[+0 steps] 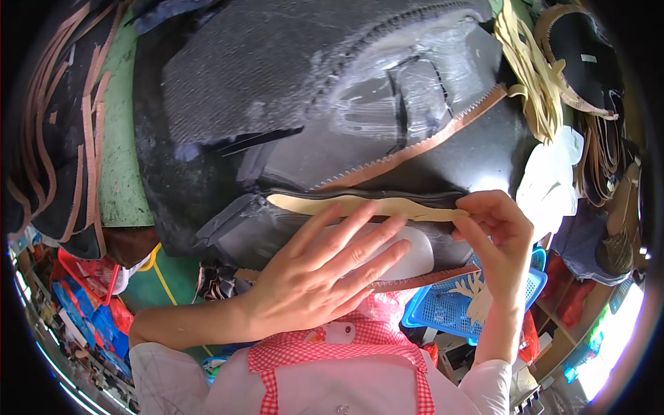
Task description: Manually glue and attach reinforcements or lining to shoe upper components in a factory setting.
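A long, narrow cream strip (304,204) lies across a black leather-like piece (238,238). My left hand (297,283) lies over it with fingers spread and fingertips resting on the strip and the black piece. At the strip's right end, my right hand (501,238) pinches the tip between thumb and forefinger. A pale grey rounded patch (418,252) shows partly from under my left fingers. Beyond the strip runs a brown band (422,146) with white zigzag stitching, next to a grey area smeared with whitish streaks (366,111).
More cream strips (529,76) hang in a bundle at the far right, above white sheet-like pieces (550,183). Black pieces with brown edging (86,138) are stacked at the left on a green surface (117,159). A blue basket (443,311) and a red basket (90,277) stand lower down.
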